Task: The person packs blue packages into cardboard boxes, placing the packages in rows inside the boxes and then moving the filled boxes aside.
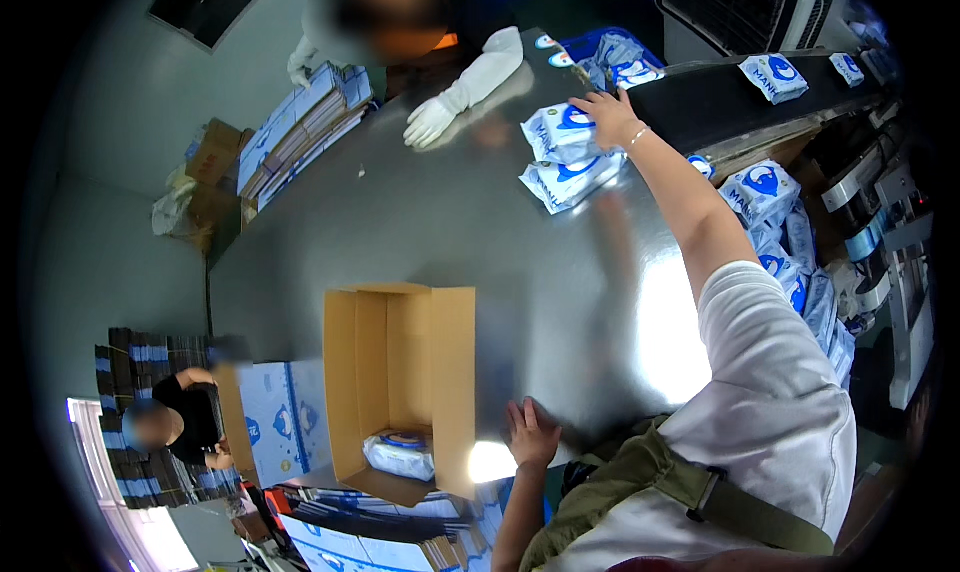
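My right hand [608, 122] reaches far across the metal table [400, 207]. Its fingers are wrapped over the right end of a white and blue soft pack of wipes [556, 135]. Just below, on the near side, a second pack of wipes [566, 184] lies partly covered by the first. Near the table's front edge rests my left hand [531, 434], fingers apart and nothing in them. To its left stands an open brown carton [455, 392] with one pack of wipes [400, 456] inside at its near end.
A conveyor belt [700, 107] carrying more packs runs in from the right. Beside it, several packs [762, 192] are heaped. Across the table, a co-worker's white-gloved hand [432, 120] rests near flattened cartons [300, 137]. A printed carton [283, 422] stands left; another person is beyond it.
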Action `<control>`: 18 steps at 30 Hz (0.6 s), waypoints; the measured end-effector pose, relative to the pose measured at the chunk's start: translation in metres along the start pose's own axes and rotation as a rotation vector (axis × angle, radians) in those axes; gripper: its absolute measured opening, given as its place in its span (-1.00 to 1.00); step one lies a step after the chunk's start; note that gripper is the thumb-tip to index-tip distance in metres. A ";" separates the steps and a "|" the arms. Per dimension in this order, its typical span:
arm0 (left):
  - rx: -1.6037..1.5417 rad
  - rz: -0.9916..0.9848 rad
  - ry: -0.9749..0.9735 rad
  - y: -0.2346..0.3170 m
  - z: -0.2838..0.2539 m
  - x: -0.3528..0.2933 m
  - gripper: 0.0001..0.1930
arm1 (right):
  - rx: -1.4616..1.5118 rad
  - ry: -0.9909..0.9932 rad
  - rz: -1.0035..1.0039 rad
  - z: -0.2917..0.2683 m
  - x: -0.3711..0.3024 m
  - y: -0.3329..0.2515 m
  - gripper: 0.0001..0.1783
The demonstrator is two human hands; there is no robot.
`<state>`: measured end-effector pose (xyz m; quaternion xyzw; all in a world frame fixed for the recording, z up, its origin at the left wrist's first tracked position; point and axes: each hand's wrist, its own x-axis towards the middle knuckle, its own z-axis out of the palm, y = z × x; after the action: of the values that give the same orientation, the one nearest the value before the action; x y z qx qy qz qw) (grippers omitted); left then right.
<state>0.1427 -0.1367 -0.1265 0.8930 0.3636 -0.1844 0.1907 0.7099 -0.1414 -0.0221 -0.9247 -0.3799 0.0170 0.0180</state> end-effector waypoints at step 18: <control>-0.699 0.159 -0.044 -0.058 0.024 -0.030 -0.40 | 0.166 0.130 -0.332 0.031 -0.392 -0.152 -0.15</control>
<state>0.0759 -0.1271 -0.1454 0.7953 0.3296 -0.0528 0.5060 0.3235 -0.3082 -0.0389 -0.8439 -0.5224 -0.0148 0.1215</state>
